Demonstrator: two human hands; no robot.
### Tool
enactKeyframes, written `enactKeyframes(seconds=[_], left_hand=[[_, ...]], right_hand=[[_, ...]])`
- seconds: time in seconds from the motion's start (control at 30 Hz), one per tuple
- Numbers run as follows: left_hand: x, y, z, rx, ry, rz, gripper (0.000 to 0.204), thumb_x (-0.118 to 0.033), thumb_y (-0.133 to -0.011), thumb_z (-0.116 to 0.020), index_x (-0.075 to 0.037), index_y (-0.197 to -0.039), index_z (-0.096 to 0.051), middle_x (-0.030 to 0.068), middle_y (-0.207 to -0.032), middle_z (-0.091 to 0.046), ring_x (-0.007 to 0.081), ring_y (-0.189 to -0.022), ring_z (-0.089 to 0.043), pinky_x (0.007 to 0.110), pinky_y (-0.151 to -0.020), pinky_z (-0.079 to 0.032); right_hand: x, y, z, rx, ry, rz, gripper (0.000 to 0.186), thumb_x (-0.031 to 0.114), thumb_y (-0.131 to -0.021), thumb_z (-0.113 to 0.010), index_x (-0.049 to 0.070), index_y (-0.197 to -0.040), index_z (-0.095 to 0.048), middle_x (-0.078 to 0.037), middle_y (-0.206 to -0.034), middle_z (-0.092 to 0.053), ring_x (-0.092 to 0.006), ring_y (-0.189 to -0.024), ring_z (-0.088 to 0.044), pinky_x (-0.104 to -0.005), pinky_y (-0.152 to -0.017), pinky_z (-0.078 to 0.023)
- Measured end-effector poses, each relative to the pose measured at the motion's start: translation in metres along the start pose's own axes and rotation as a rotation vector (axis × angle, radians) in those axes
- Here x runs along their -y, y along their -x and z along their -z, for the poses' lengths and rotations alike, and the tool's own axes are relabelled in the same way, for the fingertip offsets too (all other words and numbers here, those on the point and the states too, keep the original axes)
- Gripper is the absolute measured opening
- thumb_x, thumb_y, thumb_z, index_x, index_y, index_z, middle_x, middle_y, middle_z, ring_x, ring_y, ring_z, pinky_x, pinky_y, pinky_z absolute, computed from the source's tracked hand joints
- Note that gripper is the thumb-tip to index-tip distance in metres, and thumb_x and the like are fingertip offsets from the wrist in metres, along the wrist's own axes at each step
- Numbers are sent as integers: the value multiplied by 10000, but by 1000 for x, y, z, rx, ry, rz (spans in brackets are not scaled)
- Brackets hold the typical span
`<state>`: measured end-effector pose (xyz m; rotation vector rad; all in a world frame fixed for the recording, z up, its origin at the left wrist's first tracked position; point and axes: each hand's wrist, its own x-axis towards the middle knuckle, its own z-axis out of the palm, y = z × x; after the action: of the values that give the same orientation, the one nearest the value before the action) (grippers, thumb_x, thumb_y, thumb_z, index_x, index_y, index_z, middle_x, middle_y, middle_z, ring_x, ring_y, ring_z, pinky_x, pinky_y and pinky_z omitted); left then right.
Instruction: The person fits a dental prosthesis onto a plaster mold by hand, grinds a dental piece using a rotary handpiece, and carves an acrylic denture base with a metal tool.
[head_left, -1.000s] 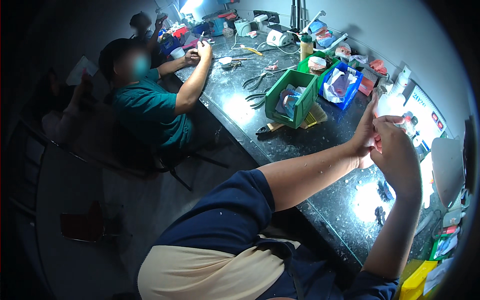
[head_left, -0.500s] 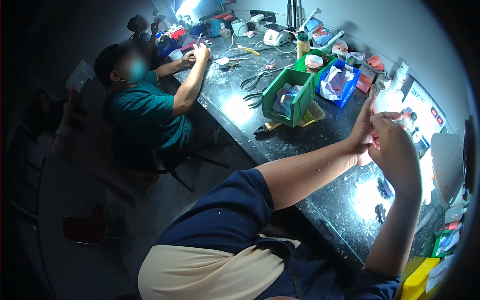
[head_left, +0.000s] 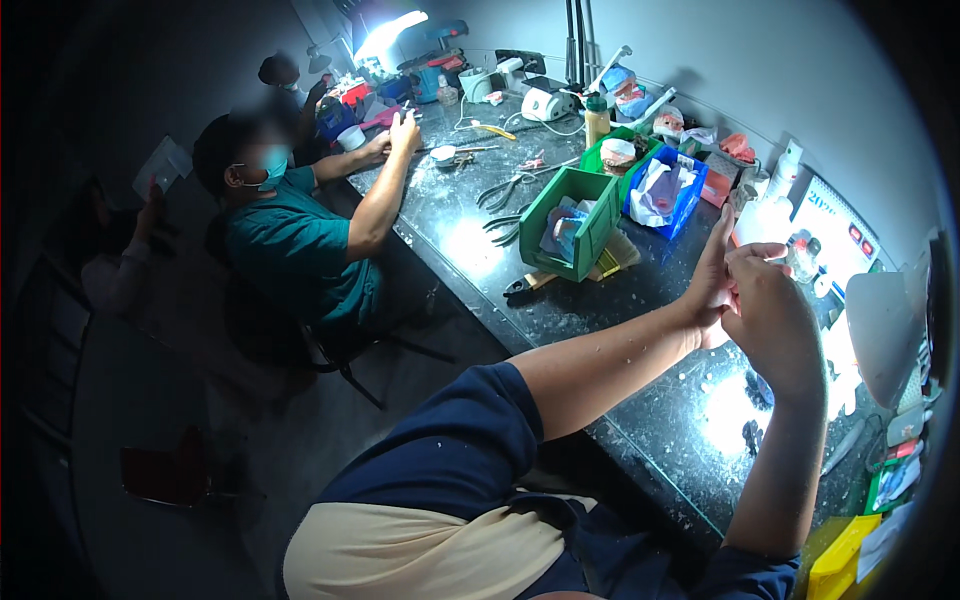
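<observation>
My left hand (head_left: pixel 708 290) and my right hand (head_left: pixel 778 325) meet above the right part of the dark workbench (head_left: pixel 650 370). The left hand has a finger or thumb stretched upward, and its other fingers are partly covered by the right hand. My right hand is bent over against the left palm, its fingers curled. Whatever lies between the two hands is too small and too hidden to name. Below them, a bright patch of light falls on the bench beside a small dark object (head_left: pixel 752 436).
Past my left forearm stand a green bin (head_left: pixel 598 240) and a blue bin (head_left: pixel 692 205) with contents. Pliers (head_left: pixel 508 190) lie beyond. A white lamp shade (head_left: pixel 885 335) and yellow bin (head_left: pixel 840 560) are at right. A masked co-worker (head_left: pixel 290 235) sits at left, hands raised over the bench.
The view has shifted slightly, so the bench and bins appear a little lower and to the left. My hands stay together in nearly the same pose.
</observation>
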<state>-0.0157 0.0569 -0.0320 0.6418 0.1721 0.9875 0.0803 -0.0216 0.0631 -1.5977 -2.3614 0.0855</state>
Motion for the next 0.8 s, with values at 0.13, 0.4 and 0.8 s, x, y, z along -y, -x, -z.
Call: enactKeyframes(seconds=[0.13, 0.4, 0.8], left_hand=[[-2, -1, 3, -10, 6, 8, 1086, -989, -886, -428, -68, -1425, -630, 171, -1292, -694, 272, -1158, -718, 466, -1046, -564], [-1, -2, 3, 8, -65, -21, 1097, -999, -879, -417, -69, -1417, -640, 172, -1311, -707, 274, -1180, -714, 489, -1059, -554], [-1, 1, -3, -33, -29, -11, 1080, -982, -897, -418, -53, -1394, -657, 169, -1259, -736, 261, -1163, -722, 476, -1059, -554]], right_hand=[[-1, -5, -5, 16, 15, -19, 270, 23, -848, -737, -16, -1104, -660, -236, -1123, -727, -413, -1049, -735, -500, -919, -594], [-12, -4, -11, -69, 6, 83, 234, 32, -858, -712, -29, -1064, -620, -256, -1030, -714, -436, -976, -729, -501, -855, -566], [-9, -3, -9, -78, -21, 92, 205, 23, -847, -699, -37, -1024, -616, -261, -982, -710, -438, -947, -729, -493, -832, -563]])
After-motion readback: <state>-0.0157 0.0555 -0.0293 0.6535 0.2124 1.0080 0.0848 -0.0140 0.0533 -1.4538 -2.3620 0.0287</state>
